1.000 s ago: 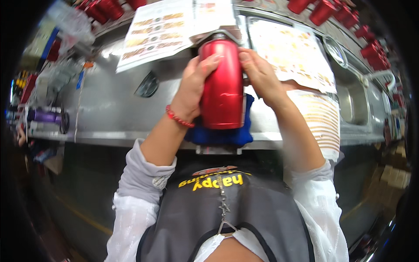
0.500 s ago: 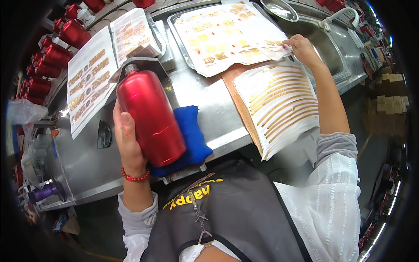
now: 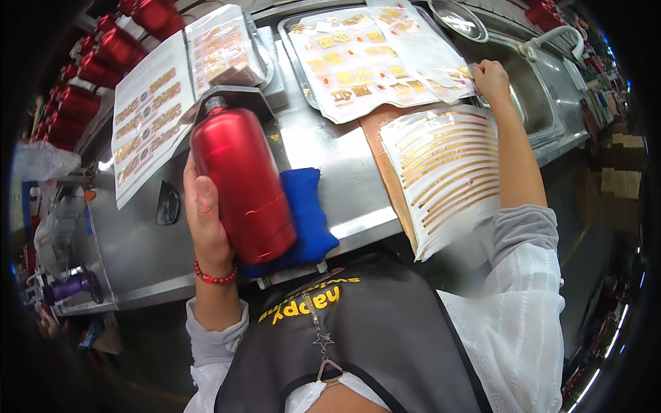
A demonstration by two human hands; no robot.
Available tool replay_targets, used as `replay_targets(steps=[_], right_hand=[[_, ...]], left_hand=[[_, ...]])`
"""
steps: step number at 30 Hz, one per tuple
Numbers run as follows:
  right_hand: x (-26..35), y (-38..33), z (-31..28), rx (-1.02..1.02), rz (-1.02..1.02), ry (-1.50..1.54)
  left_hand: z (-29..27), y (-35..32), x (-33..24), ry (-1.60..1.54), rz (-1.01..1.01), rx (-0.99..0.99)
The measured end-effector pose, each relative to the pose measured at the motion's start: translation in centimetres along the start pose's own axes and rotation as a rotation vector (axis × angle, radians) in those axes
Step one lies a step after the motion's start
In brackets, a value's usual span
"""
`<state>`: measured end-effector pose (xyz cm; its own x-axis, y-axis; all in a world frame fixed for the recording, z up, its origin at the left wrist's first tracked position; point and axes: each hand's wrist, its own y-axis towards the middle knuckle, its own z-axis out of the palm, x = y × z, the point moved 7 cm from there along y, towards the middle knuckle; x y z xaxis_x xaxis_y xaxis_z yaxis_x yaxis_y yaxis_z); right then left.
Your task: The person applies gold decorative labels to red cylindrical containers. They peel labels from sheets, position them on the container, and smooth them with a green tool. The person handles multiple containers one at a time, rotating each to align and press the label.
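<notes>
Red bracelet (image 3: 215,279), left hand (image 3: 204,217): cupped along a red bottle (image 3: 242,184). Bottle: glossy, lying aslant on blue cushion (image 3: 308,217); visible face without motifs, so little appears done. Gold-motif sheets (image 3: 365,65): many motifs left. Right hand (image 3: 491,81): fingers curled at sheets' edge; whether pinching, one cannot tell.

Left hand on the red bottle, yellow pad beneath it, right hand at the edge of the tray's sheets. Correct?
The pad is blue, not yellow, per the head view. Rest stands: left hand on the red bottle, right hand at the edge of the sheets.
</notes>
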<state>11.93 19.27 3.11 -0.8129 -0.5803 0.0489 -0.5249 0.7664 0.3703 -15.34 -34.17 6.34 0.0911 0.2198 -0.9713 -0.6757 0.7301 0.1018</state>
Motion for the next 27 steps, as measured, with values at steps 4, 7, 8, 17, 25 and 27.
replay_targets(steps=[4,7,8,17,25,27], right_hand=[[8.4,-0.6,-6.5,-0.221,-0.456,0.146],[16.6,-3.3,-13.0,-0.153,-0.569,0.449],[17.9,-4.2,-14.0,-0.087,-0.575,0.487],[33.1,-10.9,-24.0,0.152,-0.968,0.734],[35.9,-14.1,-26.0,0.203,-1.041,0.821],[36.1,-14.4,-26.3,0.164,-1.075,0.803]], left_hand=[[-0.5,-1.9,-1.3,0.296,0.211,-0.114],[-0.2,-5.0,-3.3,0.677,0.398,0.011],[0.3,-5.9,-3.8,0.797,0.433,0.095],[-1.0,-7.5,-1.1,1.102,0.387,0.073],[1.9,-6.9,-4.6,1.282,0.539,0.040],[0.4,-7.2,-2.7,1.180,0.499,0.072]])
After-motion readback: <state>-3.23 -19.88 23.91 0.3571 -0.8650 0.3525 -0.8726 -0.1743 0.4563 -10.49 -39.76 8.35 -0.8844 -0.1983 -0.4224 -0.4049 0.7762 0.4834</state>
